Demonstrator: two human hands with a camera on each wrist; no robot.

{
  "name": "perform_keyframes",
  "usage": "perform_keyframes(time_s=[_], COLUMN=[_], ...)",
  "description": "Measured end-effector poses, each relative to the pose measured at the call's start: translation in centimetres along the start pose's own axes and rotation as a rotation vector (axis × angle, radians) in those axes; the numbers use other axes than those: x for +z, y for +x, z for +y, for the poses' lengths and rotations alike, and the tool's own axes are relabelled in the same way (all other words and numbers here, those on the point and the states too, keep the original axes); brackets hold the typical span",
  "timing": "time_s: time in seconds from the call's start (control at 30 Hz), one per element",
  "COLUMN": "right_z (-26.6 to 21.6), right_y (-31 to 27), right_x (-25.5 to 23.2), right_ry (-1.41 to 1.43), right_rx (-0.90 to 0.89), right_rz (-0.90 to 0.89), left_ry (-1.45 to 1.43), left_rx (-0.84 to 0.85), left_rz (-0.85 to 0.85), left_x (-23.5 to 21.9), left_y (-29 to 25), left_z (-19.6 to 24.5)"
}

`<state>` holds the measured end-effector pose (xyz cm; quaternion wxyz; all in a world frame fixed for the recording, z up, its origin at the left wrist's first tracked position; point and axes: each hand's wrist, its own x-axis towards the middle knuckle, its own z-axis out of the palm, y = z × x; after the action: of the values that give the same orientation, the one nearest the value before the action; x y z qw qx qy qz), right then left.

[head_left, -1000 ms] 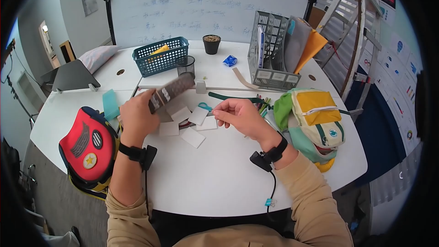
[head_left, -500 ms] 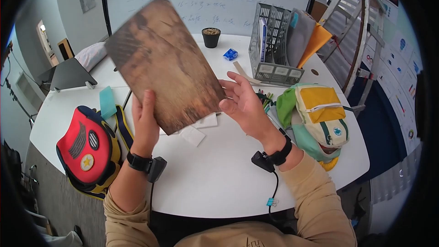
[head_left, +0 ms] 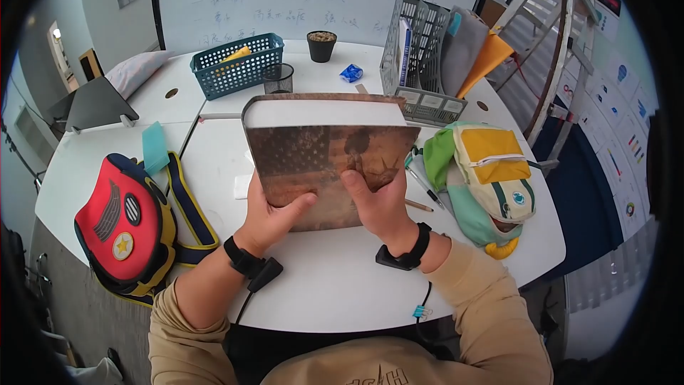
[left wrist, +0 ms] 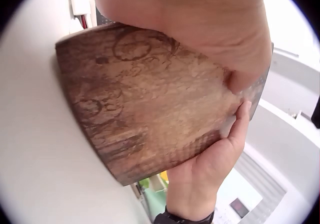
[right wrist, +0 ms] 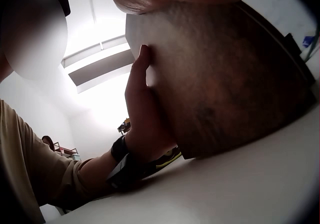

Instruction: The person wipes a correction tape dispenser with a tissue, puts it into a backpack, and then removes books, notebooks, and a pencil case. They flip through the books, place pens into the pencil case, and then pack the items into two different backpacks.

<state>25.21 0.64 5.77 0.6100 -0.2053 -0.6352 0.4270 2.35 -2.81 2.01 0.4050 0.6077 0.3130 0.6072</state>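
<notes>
A thick hardcover book [head_left: 303, 160] with a brown, weathered-looking cover is held up over the table in the head view. Its white page edges [head_left: 328, 113] face up, and a flag and a figure show on the cover. My left hand [head_left: 269, 217] grips its left side, thumb across the cover. At the right side my right hand [head_left: 385, 203] holds it the same way. The brown cover [left wrist: 140, 94] fills much of the left wrist view, with the right hand [left wrist: 212, 161] at its edge. In the right wrist view, the left hand [right wrist: 142, 111] shows beside the darkened cover [right wrist: 215, 89].
A red backpack [head_left: 117, 224] lies at left, a green and cream backpack [head_left: 491, 171] at right. Behind the book stand a teal basket [head_left: 239, 75], a mesh cup [head_left: 278, 80], a plant pot [head_left: 322, 46] and a grey file holder [head_left: 420, 64]. A pencil [head_left: 419, 205] lies beside the right hand.
The book came up in my left hand from over the white cards, then swung toward the middle. Now it stands with page edges up, and my right hand has taken hold too.
</notes>
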Motion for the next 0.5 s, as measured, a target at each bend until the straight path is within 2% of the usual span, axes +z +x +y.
perform_keyframes(time_s=[0.13, 0.17, 0.23, 0.27, 0.3, 0.37, 0.4, 0.43, 0.5], right_z=[-0.6, -0.8, -0.4, -0.7, -1.6, -3.7, -4.6, -5.0, -5.0], right_y=[0.7, 1.2, 2.4, 2.5, 1.9, 1.1, 0.5, -0.2, -1.4], right_x=[-0.4, -0.4, -0.7, -0.6, -0.3, 0.8, 2.0, 3.3, 4.9], right_ry=[-0.001, -0.007, -0.352, -0.586, -0.822, -0.722, -0.645, -0.565, -0.502], right_rx=[0.04, 0.053, -0.178, -0.329, -0.387, -0.335, -0.27, -0.204, -0.125], right_rz=[-0.043, -0.055, 0.005, 0.09, 0.168, -0.1, -0.172, -0.241, -0.203], left_ry=[0.065, 0.072, 0.084, 0.042, 0.078, 0.071, 0.093, 0.231, 0.515], left_rx=[0.048, 0.073, 0.121, 0.168, 0.206, 0.344, 0.368, 0.373, 0.385], left_rz=[0.015, 0.087, 0.227, 0.337, 0.452, 0.527, 0.475, 0.374, 0.164], left_x=[0.1, 0.0, 0.1, 0.4, 0.8, 1.4, 1.3, 1.9, 2.8], left_y=[0.4, 0.4, 0.5, 0.9, 1.3, 1.6, 1.2, 0.7, 0.1], left_z=[1.0, 1.0, 1.0, 1.3, 1.8, 1.7, 0.5, 0.4, 0.7])
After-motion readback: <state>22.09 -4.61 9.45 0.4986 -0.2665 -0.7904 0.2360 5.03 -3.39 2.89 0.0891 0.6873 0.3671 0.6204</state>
